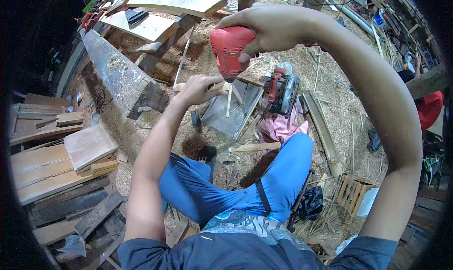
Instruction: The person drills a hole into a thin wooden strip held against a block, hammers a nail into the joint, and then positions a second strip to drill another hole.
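Observation:
My right hand (pixel 266 27) is wrapped round a red power drill (pixel 231 48), its nose pointing down. Right beneath that nose, my left hand (pixel 199 88) pinches thin wooden strips (pixel 230 105) joined at angles. The drill's tip overlaps the strips where they meet, so the contact point is hidden. Under them lies a flat grey board (pixel 226 115) on the shaving-covered ground. A red and grey circular saw (pixel 281 93) stands to the right of the board, partly on a pink cloth (pixel 283 127).
A thick timber beam (pixel 118 72) lies at left, with curved planks (pixel 165 3) beyond it. Stacked boards (pixel 89 145) fill the left side. At right are a long wooden channel (pixel 323 133), a slatted crate (pixel 355 194) and a person in red (pixel 429 110).

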`<state>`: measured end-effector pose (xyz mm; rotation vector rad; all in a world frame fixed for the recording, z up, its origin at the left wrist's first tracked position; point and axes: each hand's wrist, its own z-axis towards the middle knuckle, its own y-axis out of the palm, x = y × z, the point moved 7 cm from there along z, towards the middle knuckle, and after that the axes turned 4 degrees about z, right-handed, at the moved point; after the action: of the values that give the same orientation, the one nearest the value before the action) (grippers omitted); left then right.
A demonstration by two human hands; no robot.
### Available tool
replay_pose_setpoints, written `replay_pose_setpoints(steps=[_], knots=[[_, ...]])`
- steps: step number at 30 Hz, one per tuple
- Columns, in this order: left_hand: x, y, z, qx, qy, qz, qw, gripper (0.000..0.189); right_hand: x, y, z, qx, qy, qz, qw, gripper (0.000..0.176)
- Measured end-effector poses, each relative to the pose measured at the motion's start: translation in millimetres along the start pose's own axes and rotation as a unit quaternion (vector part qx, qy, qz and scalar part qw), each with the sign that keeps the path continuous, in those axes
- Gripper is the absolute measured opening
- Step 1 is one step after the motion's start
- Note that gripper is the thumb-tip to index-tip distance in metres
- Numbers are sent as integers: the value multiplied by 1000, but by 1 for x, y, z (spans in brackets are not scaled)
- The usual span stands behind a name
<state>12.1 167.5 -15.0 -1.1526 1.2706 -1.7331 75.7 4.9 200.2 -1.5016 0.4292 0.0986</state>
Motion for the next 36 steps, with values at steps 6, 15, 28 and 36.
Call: replay_pose_setpoints(steps=[6, 15, 28, 36], knots=[[-5, 4, -1, 2, -12, 12, 1000, 48, -2, -2, -1, 17, -21, -19, 999, 73], [-13, 8, -5, -16, -79, -7, 997, 64, -3, -3, -6, 8, -36, -23, 999, 75], [-19, 10, -6, 10, -66, -33, 997, 70, 4, -4, -6, 50, -35, -44, 997, 78], [-19, 13, -6, 20, -53, -39, 998, 70, 6, -3, -8, 13, 11, -9, 1000, 83]])
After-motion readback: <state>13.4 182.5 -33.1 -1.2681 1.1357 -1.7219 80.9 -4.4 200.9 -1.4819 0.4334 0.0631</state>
